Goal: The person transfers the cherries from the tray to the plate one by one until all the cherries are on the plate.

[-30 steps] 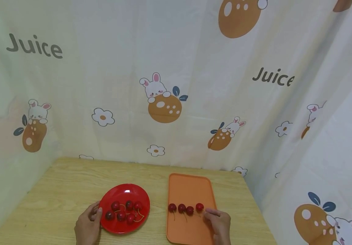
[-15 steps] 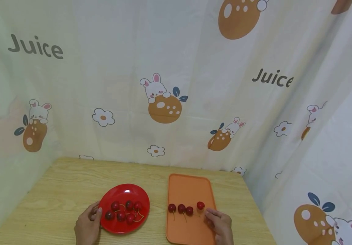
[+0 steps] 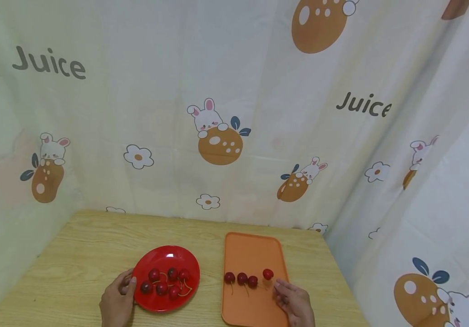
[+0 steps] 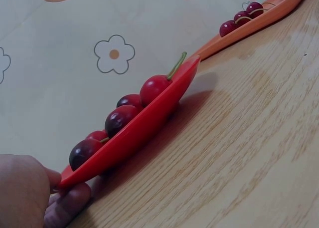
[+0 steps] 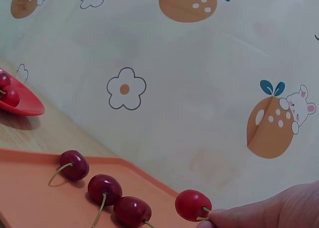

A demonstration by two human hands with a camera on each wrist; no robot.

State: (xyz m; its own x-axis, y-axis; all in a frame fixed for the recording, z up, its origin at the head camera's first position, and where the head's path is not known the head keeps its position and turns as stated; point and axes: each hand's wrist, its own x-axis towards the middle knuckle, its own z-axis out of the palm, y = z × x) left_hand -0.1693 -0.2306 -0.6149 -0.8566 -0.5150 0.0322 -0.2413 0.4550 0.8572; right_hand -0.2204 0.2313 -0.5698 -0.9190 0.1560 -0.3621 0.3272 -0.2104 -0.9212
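My left hand (image 3: 116, 297) grips the left rim of a red plate (image 3: 169, 255), thumb on top and fingers beneath in the left wrist view. Several dark red cherries (image 4: 122, 119) with stems lie in the plate. Over an orange tray (image 3: 250, 247), my right hand (image 3: 293, 300) pinches the stem of a bright red cherry (image 5: 193, 205). That cherry hangs a little above the tray, as the left wrist view shows. Three darker cherries sit in a row on the tray to its left; the nearest one (image 5: 132, 211) is apart from the held cherry.
Both dishes stand on a light wooden table (image 3: 95, 240), with a strip of bare wood between them. A pale curtain (image 3: 156, 113) printed with rabbits, fruit and flowers surrounds the table at the back and sides.
The right hand has shifted slightly right, and the bright red cherry has moved a little up and right with it. My left hand and the plate have stayed in place.
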